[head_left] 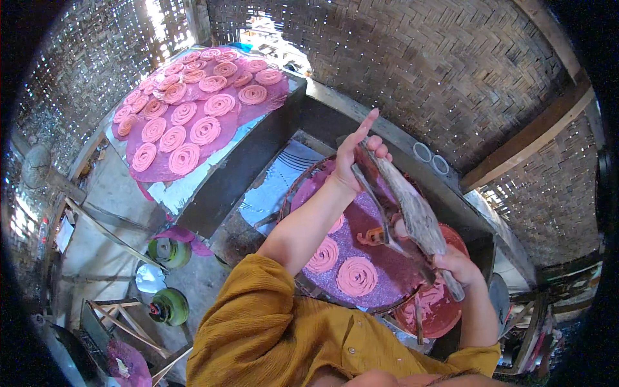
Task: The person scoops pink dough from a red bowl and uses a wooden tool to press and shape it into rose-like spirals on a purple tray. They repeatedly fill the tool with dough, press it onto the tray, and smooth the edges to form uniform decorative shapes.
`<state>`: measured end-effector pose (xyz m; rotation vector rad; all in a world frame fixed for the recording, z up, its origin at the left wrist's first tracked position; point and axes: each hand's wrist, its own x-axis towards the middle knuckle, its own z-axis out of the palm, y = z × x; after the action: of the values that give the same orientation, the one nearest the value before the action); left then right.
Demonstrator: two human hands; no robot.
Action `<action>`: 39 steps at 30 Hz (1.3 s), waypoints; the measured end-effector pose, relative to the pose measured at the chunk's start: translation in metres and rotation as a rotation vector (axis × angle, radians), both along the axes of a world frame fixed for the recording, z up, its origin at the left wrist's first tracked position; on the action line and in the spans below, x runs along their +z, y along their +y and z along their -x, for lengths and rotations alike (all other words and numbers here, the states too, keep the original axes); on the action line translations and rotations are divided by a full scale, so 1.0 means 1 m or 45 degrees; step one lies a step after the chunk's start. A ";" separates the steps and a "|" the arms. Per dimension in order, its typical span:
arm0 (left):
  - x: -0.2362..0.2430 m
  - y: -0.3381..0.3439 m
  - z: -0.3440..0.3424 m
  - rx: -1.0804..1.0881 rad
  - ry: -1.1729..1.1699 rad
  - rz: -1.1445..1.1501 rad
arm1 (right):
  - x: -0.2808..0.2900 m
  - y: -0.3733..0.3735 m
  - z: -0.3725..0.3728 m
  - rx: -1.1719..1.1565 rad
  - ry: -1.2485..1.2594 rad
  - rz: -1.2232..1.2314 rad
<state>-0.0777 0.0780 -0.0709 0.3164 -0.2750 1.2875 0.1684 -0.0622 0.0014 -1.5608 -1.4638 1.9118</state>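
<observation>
My left hand (361, 151) grips the upper end of a long, worn wooden lever tool (407, 203), index finger pointing up. My right hand (451, 266) is closed round the tool's lower end. The tool is held tilted over a round tray (285, 205) lined with speckled purple sheet, where pink piped spirals (356, 276) lie flat. A small orange-brown piece (371, 236) shows under the tool; its nature is unclear. A red basin (454, 231) with pink dough (427, 302) sits under and right of the tray, partly hidden by tool and hand.
At upper left, a ledge (225, 174) holds purple sheets covered with several pink spirals (205, 130). Two white rings (422, 152) lie on the back sill by woven walls (425, 71). Green gas cylinders (169, 308) and wooden frames (116, 322) stand at lower left.
</observation>
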 end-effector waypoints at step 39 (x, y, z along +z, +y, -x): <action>0.072 -0.050 0.031 0.091 0.000 -0.327 | 0.054 -0.044 0.025 0.091 -0.177 -0.442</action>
<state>-0.1088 0.0281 0.0012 0.5489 -0.4336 1.3242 0.1434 -0.1059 0.0552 -1.5170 -1.8166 1.5034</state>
